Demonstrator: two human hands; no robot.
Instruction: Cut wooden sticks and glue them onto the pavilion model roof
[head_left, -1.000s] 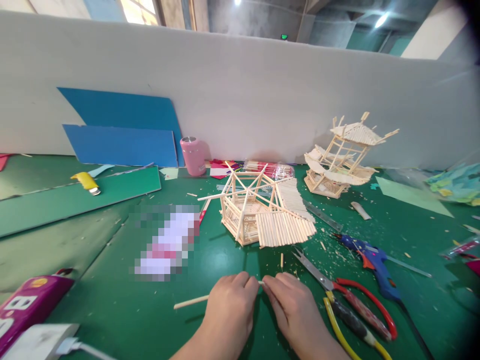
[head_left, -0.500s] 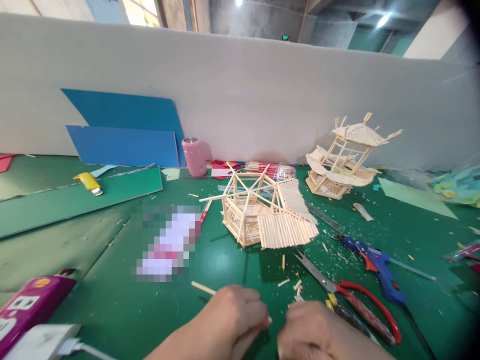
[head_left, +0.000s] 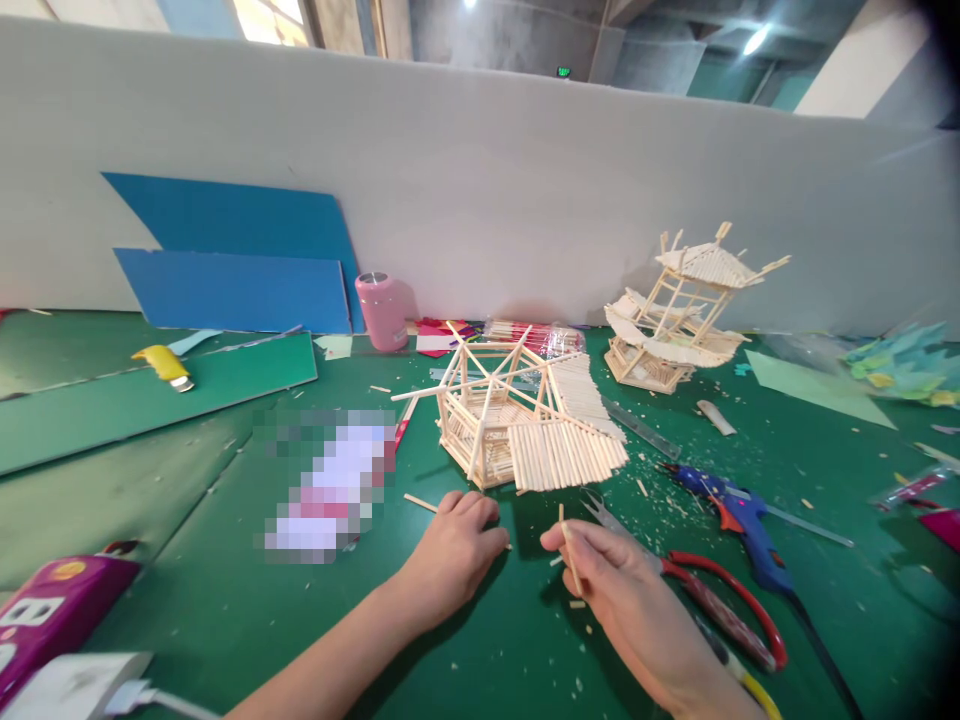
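My left hand (head_left: 461,545) is closed, palm down, round a thin wooden stick (head_left: 421,503). One end pokes out to the left of the knuckles and a tip shows by the thumb; the fingers cover the middle. My right hand (head_left: 611,575) pinches a short wooden stick (head_left: 571,562), held nearly upright between thumb and fingers. Just beyond both hands stands a wooden-stick pavilion model (head_left: 487,410), with two slatted roof panels (head_left: 568,458) on its right side and bare roof beams elsewhere. Red-handled pliers or cutters (head_left: 724,600) lie partly behind my right hand.
A blue glue gun (head_left: 739,515) lies at the right, its cord running forward. Behind it stands a taller stick pagoda (head_left: 679,315). A pink bottle (head_left: 381,312), yellow cutter (head_left: 163,366), purple power strip (head_left: 67,605) and stick scraps (head_left: 577,604) are on the green table.
Both hands have moved away from me, towards the pavilion, and apart. The left carries its stick along. My right hand has turned, showing the short stick in its pinch.
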